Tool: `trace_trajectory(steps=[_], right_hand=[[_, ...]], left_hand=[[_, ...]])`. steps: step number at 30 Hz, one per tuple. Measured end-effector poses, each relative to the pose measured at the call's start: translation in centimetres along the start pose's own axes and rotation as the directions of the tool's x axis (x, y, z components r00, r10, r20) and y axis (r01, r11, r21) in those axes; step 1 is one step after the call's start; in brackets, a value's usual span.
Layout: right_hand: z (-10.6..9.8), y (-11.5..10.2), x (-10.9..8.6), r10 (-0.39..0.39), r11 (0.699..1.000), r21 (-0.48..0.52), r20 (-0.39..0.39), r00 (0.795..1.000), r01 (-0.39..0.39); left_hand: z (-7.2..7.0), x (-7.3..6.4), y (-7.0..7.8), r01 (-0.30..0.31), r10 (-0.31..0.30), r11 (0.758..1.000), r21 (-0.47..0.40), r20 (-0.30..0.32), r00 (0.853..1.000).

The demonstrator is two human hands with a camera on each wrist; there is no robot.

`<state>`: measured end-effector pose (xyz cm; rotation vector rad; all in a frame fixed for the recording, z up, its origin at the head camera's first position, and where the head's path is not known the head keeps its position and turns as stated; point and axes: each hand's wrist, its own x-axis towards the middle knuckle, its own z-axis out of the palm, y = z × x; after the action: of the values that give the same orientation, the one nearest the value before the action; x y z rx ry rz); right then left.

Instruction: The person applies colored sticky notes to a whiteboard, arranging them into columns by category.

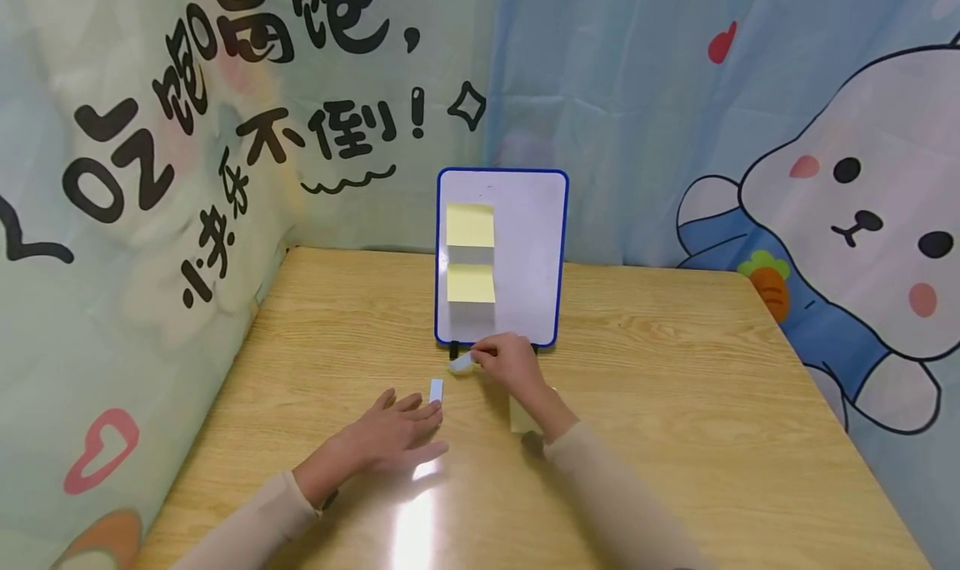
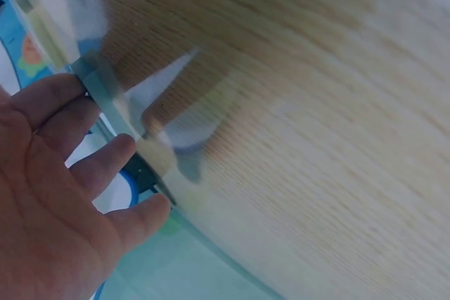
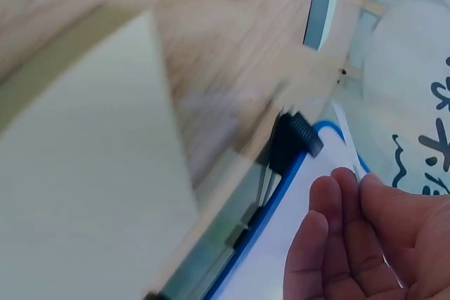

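My right hand (image 1: 517,370) pinches a small pale slip (image 1: 462,362) between thumb and fingers, just in front of a blue-edged whiteboard (image 1: 528,253). Seen edge-on in the right wrist view, the slip (image 3: 346,135) is a thin white sliver above the fingertips. My left hand (image 1: 393,432) is palm down low over the table, fingers extended. Its fingertips are right at the near end of a narrow pale blue strip (image 1: 437,388). Two yellow sticky notes, an upper note (image 1: 470,225) and a lower note (image 1: 470,283), are on the whiteboard's left half, one above the other.
A pale yellow sticky note or pad (image 1: 521,418) lies on the wooden table (image 1: 675,403), partly hidden by the right forearm. Black feet (image 1: 453,350) support the whiteboard. Printed curtains (image 1: 615,120) enclose the table's back and left sides.
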<state>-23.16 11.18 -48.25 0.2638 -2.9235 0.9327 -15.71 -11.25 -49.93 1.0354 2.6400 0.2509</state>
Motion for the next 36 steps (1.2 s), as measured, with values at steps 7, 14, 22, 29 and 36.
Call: trace_trajectory(steps=[7, 14, 22, 29, 36], right_hand=[[-1.6, 1.8, -0.2, 0.044, 0.987, 0.155, 0.06, 0.997, -0.053], [-3.1, 3.7, -0.6, 0.031, 0.965, 0.258, 0.099, 0.995, -0.055], [-4.6, 5.3, -1.2, 0.035, 0.987, 0.156, 0.061, 0.998, -0.044], [-6.4, 6.2, -1.1, 0.035, 0.999, 0.037, 0.083, 0.996, -0.038], [-7.8, 6.0, -0.4, 0.016, 1.0, 0.009, 0.059, 0.998, -0.017]], left_hand=[[-0.2, -0.1, 0.0, 0.003, -0.003, 1.0, -0.029, 0.006, 1.0], [0.0, 0.0, -0.1, 0.005, -0.004, 0.998, -0.055, 0.013, 1.0], [0.2, 0.3, -0.2, 0.002, -0.002, 0.999, -0.044, 0.001, 1.0], [0.0, 0.1, 0.1, 0.004, -0.004, 0.999, -0.053, 0.005, 1.0], [-0.1, -0.1, 0.2, 0.012, -0.012, 0.998, -0.059, 0.003, 1.0]])
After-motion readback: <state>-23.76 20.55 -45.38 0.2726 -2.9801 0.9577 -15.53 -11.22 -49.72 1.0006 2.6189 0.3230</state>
